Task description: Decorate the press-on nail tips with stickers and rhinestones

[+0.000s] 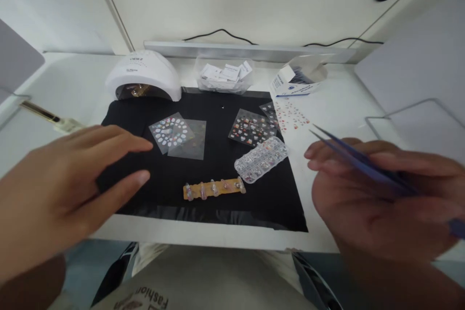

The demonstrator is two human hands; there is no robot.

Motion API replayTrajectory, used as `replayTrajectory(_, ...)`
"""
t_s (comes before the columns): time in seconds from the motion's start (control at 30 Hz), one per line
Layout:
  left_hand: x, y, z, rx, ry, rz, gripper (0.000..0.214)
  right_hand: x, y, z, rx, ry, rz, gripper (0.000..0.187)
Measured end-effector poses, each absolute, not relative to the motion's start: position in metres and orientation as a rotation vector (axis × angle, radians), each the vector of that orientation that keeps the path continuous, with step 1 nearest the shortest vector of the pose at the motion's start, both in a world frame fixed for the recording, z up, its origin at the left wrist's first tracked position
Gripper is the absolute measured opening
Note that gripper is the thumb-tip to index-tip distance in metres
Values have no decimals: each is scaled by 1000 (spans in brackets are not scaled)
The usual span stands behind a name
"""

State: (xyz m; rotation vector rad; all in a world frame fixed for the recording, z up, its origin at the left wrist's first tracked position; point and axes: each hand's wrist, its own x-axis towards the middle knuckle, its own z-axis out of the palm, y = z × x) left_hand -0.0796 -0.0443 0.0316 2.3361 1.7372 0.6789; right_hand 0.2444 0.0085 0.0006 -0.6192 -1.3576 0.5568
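Note:
My right hand [381, 193] is closed around blue tweezers [359, 157], whose tips point up and to the left. Over the left side of the black mat [152, 184], my left hand [72, 179] hovers with thumb and fingers apart, holding nothing. A tan strip carrying several decorated false nails [214, 188] lies at the mat's front. Just behind it, to the right, sits a clear compartment case of small gems [261, 159]. Sticker sheets [187, 139] overlap left of centre, and more sticker sheets [250, 127] lie on the right, partly past the mat's edge.
A white nail lamp [143, 75] stands at the back left, with something gold inside. Behind the mat are a clear tub of white packets [225, 77] and an open box of sachets [298, 80]. A gold-handled brush [51, 115] is beyond my left hand.

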Motion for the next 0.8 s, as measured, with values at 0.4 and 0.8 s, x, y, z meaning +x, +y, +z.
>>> replayTrajectory(0.4,-42,25,-12,2375,2001,49,59,215,65,-44,-721,-1299,1087,18)
replayTrajectory(0.8,-19,23,-31,2416,2128,-136,78,224,56,-48,-691,-1363,1019,15)
